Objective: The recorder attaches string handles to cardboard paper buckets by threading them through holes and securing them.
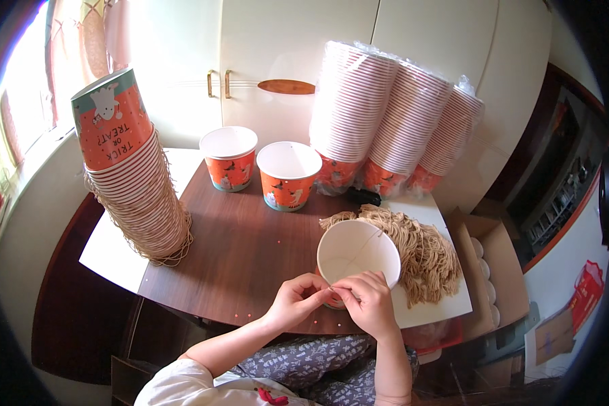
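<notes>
brown tabletop, lower centre of the frame, set against white cupboard doors across the top; a window with a pale curtain shows at the upper left.

item, in hand: paper cup, orange outside and white inside, lower centre-right, mouth up and tipped slightly toward the viewer. its near rim sits directly under the fingers. a thin string runs across the open mouth from the near rim toward the upper right.

left hand: fingertips pressed together in a pinch at the cup's near rim, apparently on the string end; the exact contact is too small to tell.

right hand: thumb and forefinger also pinched, touching the left fingertips at the same spot on the rim. both hands lie equally near; the cup lies just beyond them, up-frame.

surrounding stock:
- bundle of tan strings, touching the cup's right side, lying on a white sheet at the table's right edge.
- two upright cups, upper centre, well apart from the hands.
- leaning stack of upturned cups with strings, left.
- three wrapped stacks, upper right.
- cardboard box beyond the right edge.

open room: bare tabletop to the left of the hands; right side crowded.
</notes>
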Motion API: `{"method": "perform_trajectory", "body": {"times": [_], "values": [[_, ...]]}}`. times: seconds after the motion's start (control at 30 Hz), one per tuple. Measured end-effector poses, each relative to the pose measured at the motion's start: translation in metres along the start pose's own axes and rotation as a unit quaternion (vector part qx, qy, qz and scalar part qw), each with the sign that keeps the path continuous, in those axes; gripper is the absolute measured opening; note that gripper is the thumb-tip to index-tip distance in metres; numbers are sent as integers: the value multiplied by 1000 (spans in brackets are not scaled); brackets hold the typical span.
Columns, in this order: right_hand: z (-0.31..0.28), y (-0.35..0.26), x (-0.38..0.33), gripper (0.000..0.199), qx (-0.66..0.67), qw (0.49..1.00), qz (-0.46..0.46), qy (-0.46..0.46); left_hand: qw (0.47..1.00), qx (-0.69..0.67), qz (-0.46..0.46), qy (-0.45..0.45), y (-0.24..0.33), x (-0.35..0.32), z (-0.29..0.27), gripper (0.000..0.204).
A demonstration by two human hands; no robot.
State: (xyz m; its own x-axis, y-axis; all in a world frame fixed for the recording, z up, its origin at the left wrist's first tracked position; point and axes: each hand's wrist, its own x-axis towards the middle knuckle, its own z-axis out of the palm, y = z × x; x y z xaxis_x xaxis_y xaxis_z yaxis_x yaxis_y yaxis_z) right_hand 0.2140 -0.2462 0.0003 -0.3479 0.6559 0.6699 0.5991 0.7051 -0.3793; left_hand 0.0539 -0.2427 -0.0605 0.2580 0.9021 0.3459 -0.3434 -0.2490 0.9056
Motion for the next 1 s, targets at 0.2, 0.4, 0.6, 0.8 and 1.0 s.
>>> {"method": "perform_trajectory", "body": {"times": [0.2, 0.4, 0.6, 0.8, 1.0], "values": [[-2, -2, 0, 9, 14, 1000, 3, -4, 995, -84, -52, -15, 7, 1, 3, 8], [-3, -1, 1, 8, 21, 1000, 5, -3, 997, -59, -44, -20, 3, 2, 2, 13], [-4, -1, 1, 8, 32, 999, 12, -5, 999, -27, -43, -14, 3, 2, 2, 16], [-5, 0, 1, 8, 35, 999, 16, -8, 998, -13, -53, 6, 1, 1, 1, 17], [-4, 1, 0, 8, 36, 999, 14, -7, 997, -19, -65, 20, 3, 0, 1, 18]]}}
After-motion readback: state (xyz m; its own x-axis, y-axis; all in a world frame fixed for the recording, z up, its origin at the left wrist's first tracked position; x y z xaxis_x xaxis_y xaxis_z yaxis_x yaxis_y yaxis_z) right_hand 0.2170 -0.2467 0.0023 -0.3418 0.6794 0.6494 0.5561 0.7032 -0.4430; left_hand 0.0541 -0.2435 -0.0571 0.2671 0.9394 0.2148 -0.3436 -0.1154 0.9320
